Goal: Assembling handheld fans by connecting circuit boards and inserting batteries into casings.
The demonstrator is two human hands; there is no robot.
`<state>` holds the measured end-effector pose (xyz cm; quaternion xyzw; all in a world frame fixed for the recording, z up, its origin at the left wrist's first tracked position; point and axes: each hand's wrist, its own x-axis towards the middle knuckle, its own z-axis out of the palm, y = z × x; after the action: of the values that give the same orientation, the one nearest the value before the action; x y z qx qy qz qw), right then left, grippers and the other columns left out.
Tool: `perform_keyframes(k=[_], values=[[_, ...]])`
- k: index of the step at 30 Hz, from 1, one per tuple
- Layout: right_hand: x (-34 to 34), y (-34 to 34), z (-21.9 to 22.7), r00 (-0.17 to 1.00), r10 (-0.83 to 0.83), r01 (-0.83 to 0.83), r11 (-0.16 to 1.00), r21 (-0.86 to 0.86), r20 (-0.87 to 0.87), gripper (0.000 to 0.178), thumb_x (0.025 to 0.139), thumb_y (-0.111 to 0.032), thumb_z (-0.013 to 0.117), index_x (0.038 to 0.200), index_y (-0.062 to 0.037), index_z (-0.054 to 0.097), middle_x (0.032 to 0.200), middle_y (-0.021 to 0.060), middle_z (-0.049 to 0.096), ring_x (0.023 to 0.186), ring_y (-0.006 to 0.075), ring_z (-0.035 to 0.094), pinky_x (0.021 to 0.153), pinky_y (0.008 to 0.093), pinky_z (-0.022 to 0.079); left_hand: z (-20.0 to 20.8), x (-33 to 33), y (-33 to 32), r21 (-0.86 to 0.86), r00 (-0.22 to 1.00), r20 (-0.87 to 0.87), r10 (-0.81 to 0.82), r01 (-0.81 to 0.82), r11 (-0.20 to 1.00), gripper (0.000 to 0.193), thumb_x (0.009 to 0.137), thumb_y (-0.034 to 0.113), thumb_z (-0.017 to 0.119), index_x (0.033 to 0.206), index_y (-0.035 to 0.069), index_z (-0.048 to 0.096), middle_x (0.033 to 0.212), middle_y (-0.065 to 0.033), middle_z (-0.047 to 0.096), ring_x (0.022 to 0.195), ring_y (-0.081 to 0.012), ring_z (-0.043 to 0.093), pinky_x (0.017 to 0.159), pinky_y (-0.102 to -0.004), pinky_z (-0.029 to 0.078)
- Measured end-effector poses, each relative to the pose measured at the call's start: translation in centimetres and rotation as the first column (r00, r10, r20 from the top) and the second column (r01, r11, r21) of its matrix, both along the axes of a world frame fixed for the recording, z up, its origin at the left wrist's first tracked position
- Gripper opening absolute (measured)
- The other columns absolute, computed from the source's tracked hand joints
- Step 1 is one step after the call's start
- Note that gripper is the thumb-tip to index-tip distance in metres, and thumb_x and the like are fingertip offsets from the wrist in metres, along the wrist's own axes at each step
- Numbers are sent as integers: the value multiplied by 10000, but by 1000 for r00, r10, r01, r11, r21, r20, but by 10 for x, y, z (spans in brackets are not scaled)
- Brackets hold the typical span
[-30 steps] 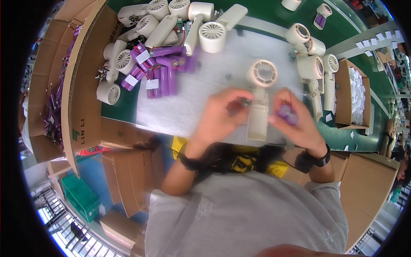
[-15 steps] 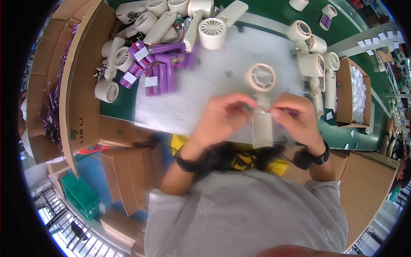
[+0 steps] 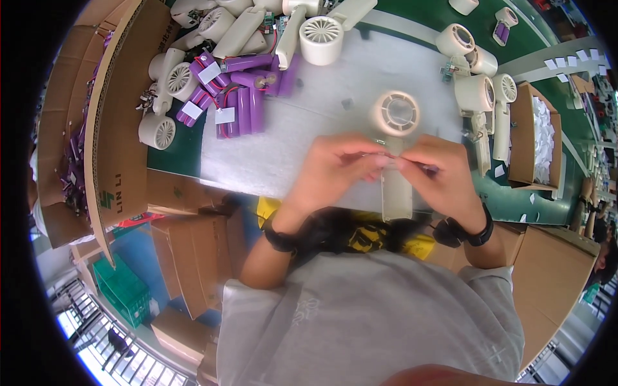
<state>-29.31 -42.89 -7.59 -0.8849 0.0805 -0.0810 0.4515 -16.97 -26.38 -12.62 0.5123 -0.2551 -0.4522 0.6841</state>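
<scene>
A cream handheld fan (image 3: 397, 193) lies on the grey-white mat in front of me, its round head away from me and its open handle shell toward me. Over the top of the handle, my left hand (image 3: 329, 168) is closed in a pinch. My right hand (image 3: 441, 172) pinches from the other side, and the fingertips of both almost meet. Something thin and reddish shows between them, too small to name. A small bit of circuit board (image 3: 380, 142) shows by the left fingertips. Both wrists wear black bands.
Purple battery packs (image 3: 243, 110) with red wires lie left on the mat (image 3: 309, 122), beside a pile of cream fans (image 3: 322, 40). More fans (image 3: 475, 93) stand right, near a carton of white pieces (image 3: 523, 138). A tall cardboard box (image 3: 125, 128) borders the left side.
My hands have drawn together over the handle, fingertips now nearly touching. The circuit board at my left fingers is more hidden. The view has shifted slightly.
</scene>
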Motion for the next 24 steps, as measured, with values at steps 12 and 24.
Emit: perform_keyframes(k=[12, 24], values=[[-1, 5, -9, 998, -45, 47, 998, -35, 49, 75, 820, -27, 709, 892, -7, 703, 681, 68, 552, 568, 148, 494, 515, 278, 365, 0, 5, 4, 47, 998, -19, -62, 63, 997, 219, 876, -64, 644, 1089, -30, 677, 949, -84, 673, 819, -134, 647, 714, -265, 550], [-5, -1, -9, 1000, 23, -23, 999, 44, 1, 131, 802, -39, 735, 932, -45, 746, 725, 43, 528, 603, 125, 472, 527, 275, 333, -2, 12, 7, -46, 986, -87, -145, 142, 989, 470, 817, -142, 662, 1262, -18, 578, 1087, -98, 661, 988, -171, 651, 874, -302, 563]])
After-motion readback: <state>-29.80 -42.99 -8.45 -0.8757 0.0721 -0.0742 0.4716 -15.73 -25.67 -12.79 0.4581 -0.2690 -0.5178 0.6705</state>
